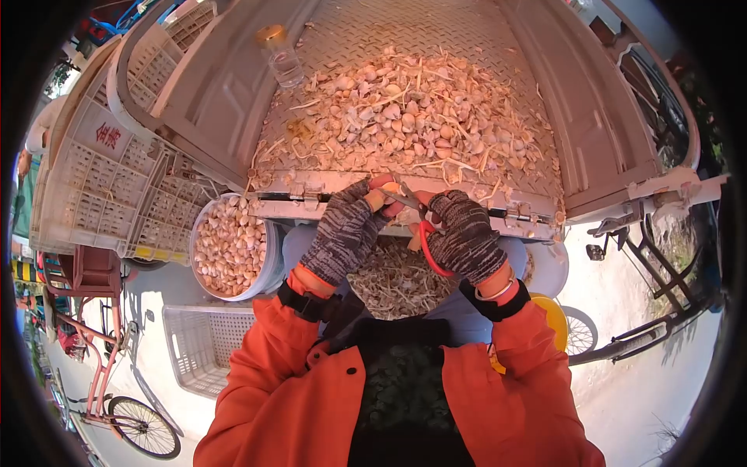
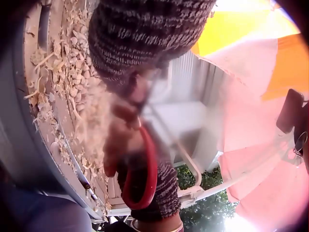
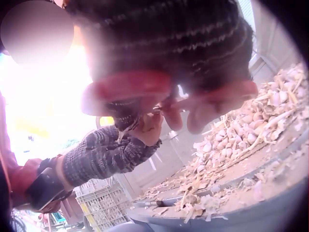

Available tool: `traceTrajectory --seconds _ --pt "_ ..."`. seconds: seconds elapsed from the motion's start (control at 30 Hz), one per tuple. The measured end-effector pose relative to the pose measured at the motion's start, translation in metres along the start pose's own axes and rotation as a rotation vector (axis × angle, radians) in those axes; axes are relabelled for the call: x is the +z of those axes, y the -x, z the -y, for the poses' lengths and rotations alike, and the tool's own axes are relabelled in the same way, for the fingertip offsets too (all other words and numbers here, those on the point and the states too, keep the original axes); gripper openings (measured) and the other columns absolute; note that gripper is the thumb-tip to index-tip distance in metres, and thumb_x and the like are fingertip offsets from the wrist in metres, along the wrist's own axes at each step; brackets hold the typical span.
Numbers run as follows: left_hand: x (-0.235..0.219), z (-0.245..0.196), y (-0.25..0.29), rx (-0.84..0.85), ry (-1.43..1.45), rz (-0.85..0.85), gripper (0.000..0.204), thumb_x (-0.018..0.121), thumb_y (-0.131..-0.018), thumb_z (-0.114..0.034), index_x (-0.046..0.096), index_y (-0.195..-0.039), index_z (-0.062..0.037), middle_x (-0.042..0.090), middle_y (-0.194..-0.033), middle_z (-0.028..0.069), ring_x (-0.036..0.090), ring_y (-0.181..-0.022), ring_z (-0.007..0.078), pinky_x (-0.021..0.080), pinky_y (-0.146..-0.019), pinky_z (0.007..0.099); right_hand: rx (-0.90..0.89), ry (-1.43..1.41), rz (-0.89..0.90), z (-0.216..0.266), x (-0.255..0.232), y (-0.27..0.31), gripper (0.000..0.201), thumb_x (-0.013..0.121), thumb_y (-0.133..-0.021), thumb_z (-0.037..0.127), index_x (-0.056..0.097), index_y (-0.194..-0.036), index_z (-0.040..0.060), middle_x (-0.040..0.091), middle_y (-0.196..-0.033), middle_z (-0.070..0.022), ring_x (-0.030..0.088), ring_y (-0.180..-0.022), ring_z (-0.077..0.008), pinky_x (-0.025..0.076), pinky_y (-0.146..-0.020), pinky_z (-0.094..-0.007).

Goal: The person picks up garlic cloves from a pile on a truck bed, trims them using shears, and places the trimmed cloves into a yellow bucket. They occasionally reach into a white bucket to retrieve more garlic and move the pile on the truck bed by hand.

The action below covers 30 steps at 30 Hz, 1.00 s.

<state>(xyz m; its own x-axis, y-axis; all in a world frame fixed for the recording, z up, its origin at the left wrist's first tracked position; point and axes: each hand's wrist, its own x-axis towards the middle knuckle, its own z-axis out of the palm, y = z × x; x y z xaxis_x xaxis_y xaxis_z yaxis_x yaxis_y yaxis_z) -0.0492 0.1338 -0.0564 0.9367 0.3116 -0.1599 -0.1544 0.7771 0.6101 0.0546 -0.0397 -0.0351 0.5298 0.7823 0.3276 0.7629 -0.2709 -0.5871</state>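
Note:
My left hand (image 1: 346,229), in a dark grey knitted fingerless glove, pinches a pale garlic bulb (image 1: 377,201) over the edge of the truck bed. In a matching glove, my right hand (image 1: 464,235) grips red-handled scissors (image 1: 426,247), with the blades pointing at the garlic. The left wrist view shows the red handle loop (image 2: 151,169) around the right fingers, with the blades blurred. Beyond both hands lies a heap of garlic bulbs (image 1: 412,121) among dry skins and stalks.
A white bucket (image 1: 275,261) full of trimmed garlic stands at left, above a plastic crate (image 1: 183,350). Stalk scraps (image 1: 401,280) lie below my hands. A gold-lidded jar (image 1: 280,56) stands at the bed's left wall. Stacked crates (image 1: 101,187) and bicycles (image 1: 144,426) are around.

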Motion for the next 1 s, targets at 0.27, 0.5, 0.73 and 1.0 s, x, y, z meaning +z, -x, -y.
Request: traceTrajectory --seconds 0.27,0.5,0.73,1.0 --pt "-0.003 0.020 0.026 0.022 -0.015 -0.007 0.032 0.060 -0.089 -0.005 0.054 -0.120 0.0019 0.062 -0.106 0.0107 0.062 -0.096 0.0196 0.052 -0.089 0.0344 0.264 -0.437 0.128 0.015 0.006 0.025 0.025 0.071 -0.076 0.015 0.065 -0.095 -0.0019 0.065 -0.073 -0.0123 0.061 -0.064 -0.0203 0.049 -0.060 -0.0311" --pt "-0.041 -0.008 0.003 0.021 0.091 -0.070 0.031 0.060 -0.086 -0.006 0.055 -0.116 0.0028 0.060 -0.109 0.0148 0.060 -0.101 0.0248 0.050 -0.094 0.0354 0.694 -1.439 0.338 -0.001 0.027 0.002 0.036 0.059 -0.085 0.009 0.053 -0.118 -0.0020 0.046 -0.065 0.0017 0.048 -0.059 -0.0062 0.038 -0.051 -0.0171" --pt "-0.093 -0.071 -0.110 0.051 -1.012 -0.337 0.030 0.065 -0.080 -0.015 0.061 -0.106 -0.0015 0.061 -0.090 0.0100 0.061 -0.084 0.0233 0.051 -0.076 0.0322 0.493 -0.973 0.110 -0.025 0.036 -0.038 0.038 0.065 -0.081 0.009 0.059 -0.118 0.0043 0.048 -0.075 0.0012 0.050 -0.071 -0.0091 0.044 -0.065 -0.0226" --pt "-0.099 -0.081 -0.123 0.203 -1.965 -0.164 0.037 0.065 -0.077 -0.017 0.061 -0.111 -0.0040 0.061 -0.097 0.0181 0.060 -0.094 0.0327 0.048 -0.086 0.0373 0.294 -0.308 0.191 -0.053 0.051 -0.092 0.035 0.060 -0.080 0.006 0.060 -0.115 0.0035 0.065 -0.091 -0.0169 0.064 -0.083 -0.0248 0.050 -0.074 -0.0329"
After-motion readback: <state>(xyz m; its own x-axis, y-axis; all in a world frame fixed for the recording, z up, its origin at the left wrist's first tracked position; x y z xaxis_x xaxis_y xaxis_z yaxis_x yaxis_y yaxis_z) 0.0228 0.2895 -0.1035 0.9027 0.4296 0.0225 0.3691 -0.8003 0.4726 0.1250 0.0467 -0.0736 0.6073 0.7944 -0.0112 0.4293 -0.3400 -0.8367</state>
